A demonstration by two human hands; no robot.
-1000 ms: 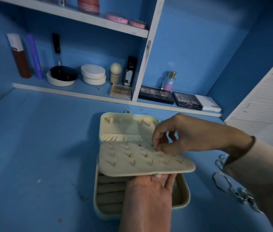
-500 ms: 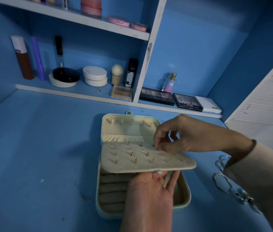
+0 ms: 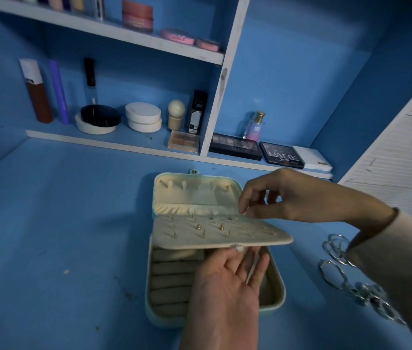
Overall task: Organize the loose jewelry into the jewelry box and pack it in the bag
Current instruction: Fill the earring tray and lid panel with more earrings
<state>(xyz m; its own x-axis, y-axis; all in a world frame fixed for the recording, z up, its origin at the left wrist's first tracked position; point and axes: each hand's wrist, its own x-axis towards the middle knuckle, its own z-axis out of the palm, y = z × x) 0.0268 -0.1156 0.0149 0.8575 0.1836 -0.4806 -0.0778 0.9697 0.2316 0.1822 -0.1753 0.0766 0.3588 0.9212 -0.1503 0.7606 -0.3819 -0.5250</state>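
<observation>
Right now I am loading earrings onto the cream padded earring panel point(image 3: 189, 237) of the mint-green jewelry box with cream lining point(image 3: 164, 323), which sits open on the blue table point(image 3: 61, 236). To do this well I should keep the panel level and steady from below, line the post up with one hole, and push straight down so it does not bend or skid across the padding. My left hand point(image 3: 227, 281) lies palm up with the fingers straight, tucked beneath the front edge of the panel and propping it above the ring rolls. My right hand point(image 3: 288, 195) hovers at the panel's far right corner, fingers curled, thumb and forefinger drawn together at the tips just over the padding. Whether a stud sits between them is too small for me to tell. Two small gold studs point(image 3: 198, 226) already stand mid-panel. A loose heap of silver hoops and rings point(image 3: 366, 293) waits on the table beside my right sleeve, well apart from the box. I see no bag.
</observation>
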